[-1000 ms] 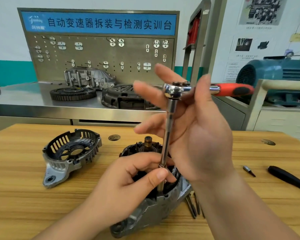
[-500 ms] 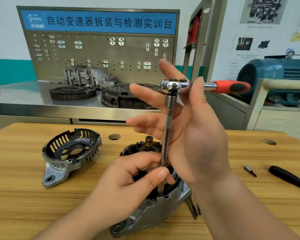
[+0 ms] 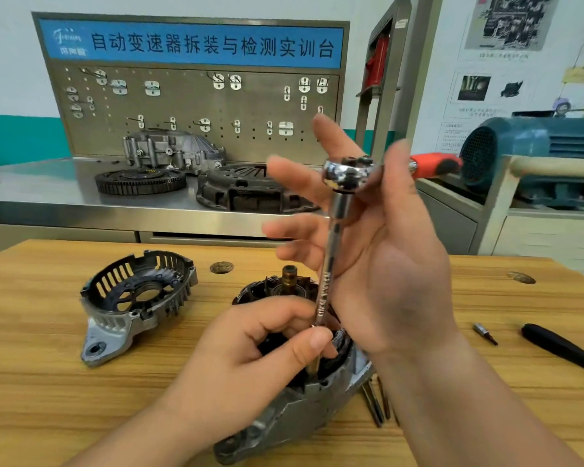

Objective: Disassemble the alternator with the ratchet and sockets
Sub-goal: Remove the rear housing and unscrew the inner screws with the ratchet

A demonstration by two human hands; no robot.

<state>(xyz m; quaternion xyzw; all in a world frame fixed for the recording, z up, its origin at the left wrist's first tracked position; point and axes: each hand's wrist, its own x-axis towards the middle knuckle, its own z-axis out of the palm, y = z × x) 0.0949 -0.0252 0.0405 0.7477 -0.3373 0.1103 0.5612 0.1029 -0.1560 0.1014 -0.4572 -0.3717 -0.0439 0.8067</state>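
The alternator body [image 3: 304, 409] stands on the wooden table [image 3: 48, 399], its shaft [image 3: 289, 276] pointing up. A chrome ratchet [image 3: 348, 170] with a red handle [image 3: 435, 165] sits on a long extension bar [image 3: 327, 264] that runs down into the housing. My left hand [image 3: 260, 352] pinches the bar's lower end between thumb and fingers. My right hand [image 3: 378, 251] is beside the ratchet head with fingers spread straight, the thumb laid against the ratchet's neck. The removed end cover [image 3: 132, 298] lies to the left.
Long bolts [image 3: 375, 402] lie by the alternator's right side. A small bit [image 3: 484, 333] and a black-handled tool [image 3: 560, 348] lie at the right. Behind is a steel bench [image 3: 48, 193] with a gear ring [image 3: 140, 180], clutch plate [image 3: 246, 193] and housing [image 3: 172, 151].
The ratchet handle has swung slightly away to the right-rear, with my right hand's spread fingers following round the head. My left hand keeps its pinch on the bar.
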